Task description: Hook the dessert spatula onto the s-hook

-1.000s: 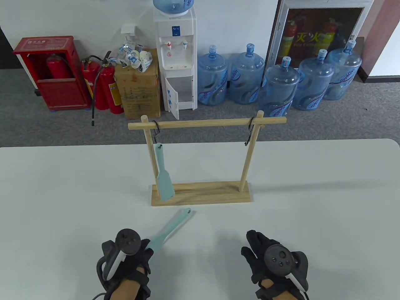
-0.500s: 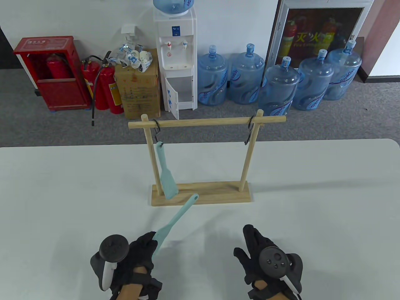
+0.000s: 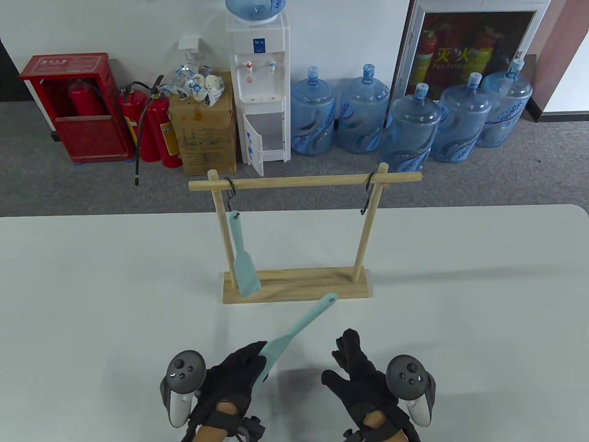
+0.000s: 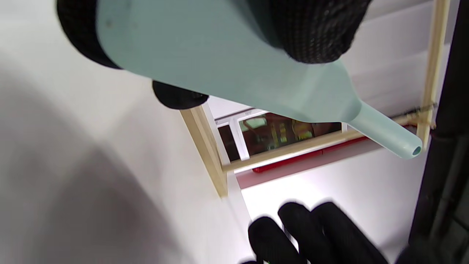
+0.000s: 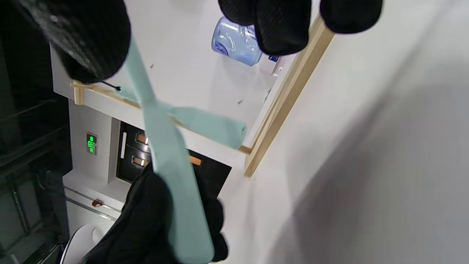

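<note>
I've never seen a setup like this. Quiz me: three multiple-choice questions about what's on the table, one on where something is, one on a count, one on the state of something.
1. Where is the hanging spatula?
A. on the rack's left s-hook
B. on the right s-hook
C. flat on the table

2. How many pale-green spatulas are there?
A. one
B. two
C. three

3. The right s-hook is:
A. empty
B. holding a spatula
C. lying on the table

Answers: 1 A, it hangs by the left post. 2 B, one hangs; the left hand grips the held spatula by its blade. 3 A, nothing hangs from it.
</note>
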Motion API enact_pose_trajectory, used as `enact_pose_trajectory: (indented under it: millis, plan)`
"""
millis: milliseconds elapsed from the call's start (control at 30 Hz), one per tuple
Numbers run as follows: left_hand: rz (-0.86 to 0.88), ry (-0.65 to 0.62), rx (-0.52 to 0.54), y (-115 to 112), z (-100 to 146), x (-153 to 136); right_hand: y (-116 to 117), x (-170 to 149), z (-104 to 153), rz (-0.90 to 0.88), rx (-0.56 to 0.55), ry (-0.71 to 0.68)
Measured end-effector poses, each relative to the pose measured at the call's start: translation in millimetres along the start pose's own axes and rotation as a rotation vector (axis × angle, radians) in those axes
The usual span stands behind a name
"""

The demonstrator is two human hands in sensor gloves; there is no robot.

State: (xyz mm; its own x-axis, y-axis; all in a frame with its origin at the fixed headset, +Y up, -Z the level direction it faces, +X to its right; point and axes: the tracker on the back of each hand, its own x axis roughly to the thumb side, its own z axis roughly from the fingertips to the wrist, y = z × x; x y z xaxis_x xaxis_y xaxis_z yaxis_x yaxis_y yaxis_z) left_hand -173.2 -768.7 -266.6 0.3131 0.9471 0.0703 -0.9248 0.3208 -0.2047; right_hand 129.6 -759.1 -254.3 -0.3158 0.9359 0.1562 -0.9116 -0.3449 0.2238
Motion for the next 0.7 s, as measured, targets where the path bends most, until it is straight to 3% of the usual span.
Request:
enact_pose_trajectory:
  millis: [300, 433, 567, 700]
  plan:
    - [-0.045, -0.063, -0.096, -28, -2, 11, 8, 5, -1, -0.125, 0.02, -0.034]
    - [-0.049, -0.072, -0.094, -27, -2, 12, 5, 2, -2, -0.203, -0.015, 0.0]
    - [-0.214, -0.102, -0.047, -26, 1, 15, 6, 0, -3, -0.225, -0.009, 0.011]
    - [-0.182, -0.108, -0.063, -25, 2, 15, 6, 2, -3, -0.204, -0.018, -0.006]
